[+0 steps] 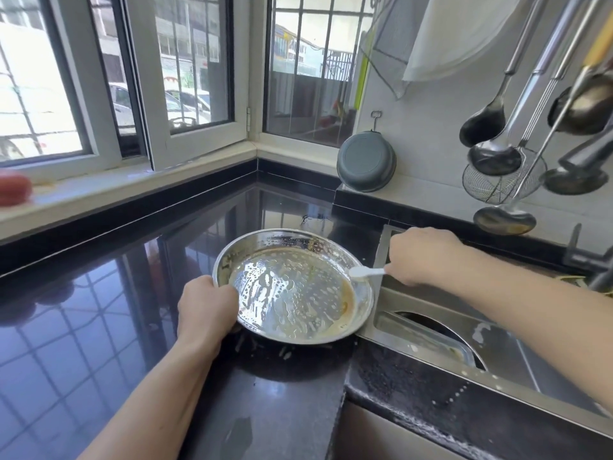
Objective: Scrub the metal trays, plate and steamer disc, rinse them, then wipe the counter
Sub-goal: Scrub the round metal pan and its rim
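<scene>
A round metal tray point(292, 287) with greasy droplets and brown sauce sits on the black counter point(99, 327), its right rim over the edge of the sink point(497, 346). My left hand point(207, 308) grips the tray's left rim. My right hand point(421, 257) holds a white spoon point(365, 273) whose bowl rests on the tray's right rim. Inside the sink lies another metal tray point(431, 336), partly hidden.
A grey bowl point(366, 162) leans on the wall ledge behind the sink. Ladles and a wire skimmer point(501, 174) hang at the right. The faucet point(593, 260) stands at the far right. A red object point(15, 190) lies on the windowsill at left.
</scene>
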